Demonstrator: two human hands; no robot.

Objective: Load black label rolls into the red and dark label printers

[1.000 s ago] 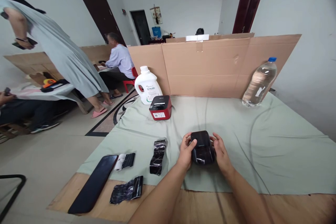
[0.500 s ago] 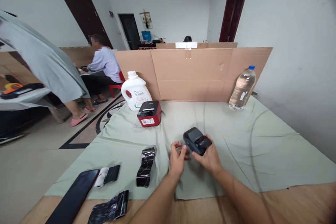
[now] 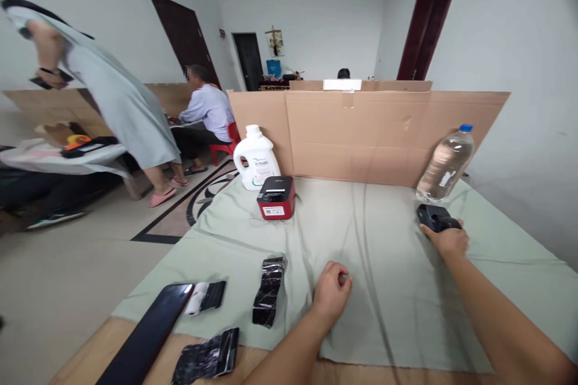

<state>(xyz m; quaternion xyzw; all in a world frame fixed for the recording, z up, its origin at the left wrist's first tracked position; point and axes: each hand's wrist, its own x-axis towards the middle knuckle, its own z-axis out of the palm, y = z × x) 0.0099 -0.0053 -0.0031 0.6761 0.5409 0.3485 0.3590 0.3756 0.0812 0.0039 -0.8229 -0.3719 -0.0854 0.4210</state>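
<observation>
Head view, black handheld device (image 3: pixel 432 216): one, in the right hand, its flat top pointing ahead and left of the fingers.
Bottle (image 3: pixel 446 165): one, clear with a blue cap, just beyond the right hand.
Red-and-black box (image 3: pixel 276 198): one, ahead and left of the left hand.
White jug (image 3: pixel 259 162): one, upright behind that box, farther from the left hand.
Strips: three, all left of the left hand; a wavy black strip (image 3: pixel 268 292) nearest, a white-and-black roll (image 3: pixel 205 298) farther out, a crinkled black strip (image 3: pixel 206 357) lower.
Dark flat slab (image 3: pixel 147 337): one, farthest left of the left hand along the near edge.
Right hand (image 3: pixel 448 240): arm stretched forward, thumb on the near left side, fingers closed around the device.
Left hand (image 3: pixel 333 290): forearm angled inward over the pale green cloth (image 3: pixel 388 289), fingers loosely half-curled, visibly holding nothing.
</observation>
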